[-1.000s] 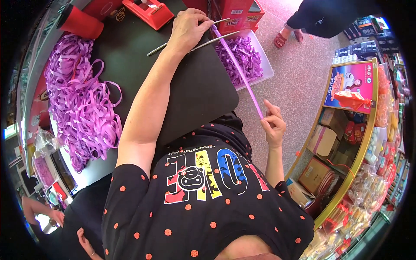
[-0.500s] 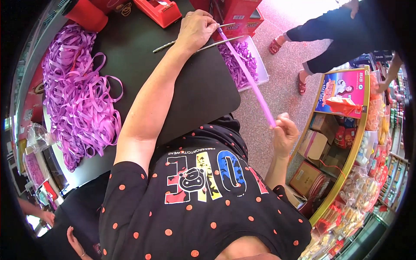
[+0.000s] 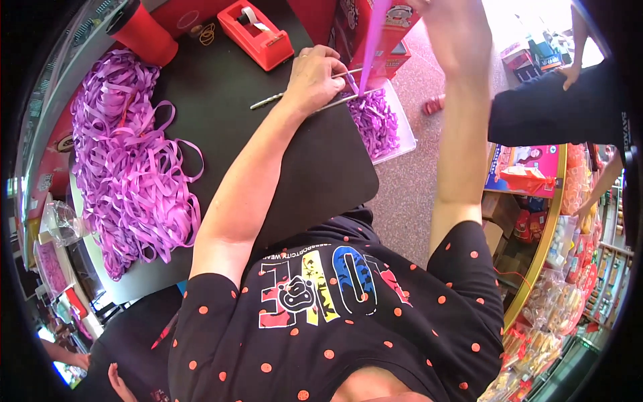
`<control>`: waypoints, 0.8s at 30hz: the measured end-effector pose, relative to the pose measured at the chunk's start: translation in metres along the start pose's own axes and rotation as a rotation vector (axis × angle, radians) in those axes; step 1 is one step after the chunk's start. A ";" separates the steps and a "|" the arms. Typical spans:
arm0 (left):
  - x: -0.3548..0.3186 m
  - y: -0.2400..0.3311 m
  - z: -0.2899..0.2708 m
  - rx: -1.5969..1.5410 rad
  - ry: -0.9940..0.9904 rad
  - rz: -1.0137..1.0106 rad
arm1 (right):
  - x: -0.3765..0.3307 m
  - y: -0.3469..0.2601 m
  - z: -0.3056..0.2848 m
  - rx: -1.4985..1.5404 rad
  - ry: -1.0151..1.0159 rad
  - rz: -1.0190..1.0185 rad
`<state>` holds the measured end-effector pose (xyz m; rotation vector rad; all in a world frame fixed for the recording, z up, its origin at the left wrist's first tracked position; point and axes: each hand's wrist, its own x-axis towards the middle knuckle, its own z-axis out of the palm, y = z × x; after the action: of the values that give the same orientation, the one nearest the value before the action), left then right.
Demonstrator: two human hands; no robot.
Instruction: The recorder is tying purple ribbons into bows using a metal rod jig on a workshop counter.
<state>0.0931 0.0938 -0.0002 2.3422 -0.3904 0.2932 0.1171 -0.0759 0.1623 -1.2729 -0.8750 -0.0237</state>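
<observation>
Ribbon strip (image 3: 370, 47), purple — where does it run at this moment?

Head view: it runs taut and near upright from my left hand (image 3: 313, 77) at the table edge up to my right hand (image 3: 447, 27), which is raised to the top of the frame.

State of the hands?

My left hand is closed on the lower end of the strip, pressing it against the blade of the scissors (image 3: 295, 99) lying across the black table (image 3: 221, 87). My right hand pinches the upper end; its fingertips are cut off by the frame, so I cannot tell the exact grip.

Change noted?

A second ago my right hand sat low beside my lap with the strip slanting down to it. It has since swung high above the table, so the strip has been drawn upward past the blade. I judge one pull to be nearly complete.

Surroundings?

A clear tray (image 3: 402, 127) of curled purple ribbon sits just below my left hand at the table's edge. A large heap of loose ribbon (image 3: 130, 154) lies well apart to the left, a red tape dispenser (image 3: 258, 33) beyond.
</observation>
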 end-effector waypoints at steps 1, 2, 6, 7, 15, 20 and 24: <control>-0.001 0.000 0.000 0.005 0.002 -0.004 | 0.019 0.019 0.004 0.052 0.000 0.038; -0.001 0.000 0.000 -0.010 0.016 0.002 | 0.037 0.040 0.000 0.102 0.001 0.077; 0.000 0.003 0.004 -0.054 0.044 0.010 | 0.061 0.125 -0.025 0.162 -0.016 0.428; -0.002 0.003 0.003 -0.048 0.070 0.002 | 0.062 0.147 -0.027 0.171 -0.063 0.457; -0.002 0.012 0.005 -0.070 0.147 -0.028 | 0.026 0.243 -0.047 0.250 -0.051 0.642; -0.003 0.012 0.002 -0.013 0.182 0.012 | -0.034 0.298 -0.040 0.263 0.037 0.883; -0.002 0.015 0.005 -0.066 0.184 -0.011 | -0.160 0.286 -0.058 -0.466 -0.204 0.626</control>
<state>0.0860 0.0801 0.0051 2.2297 -0.2934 0.4794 0.1737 -0.0974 -0.1653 -1.9722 -0.6233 0.4268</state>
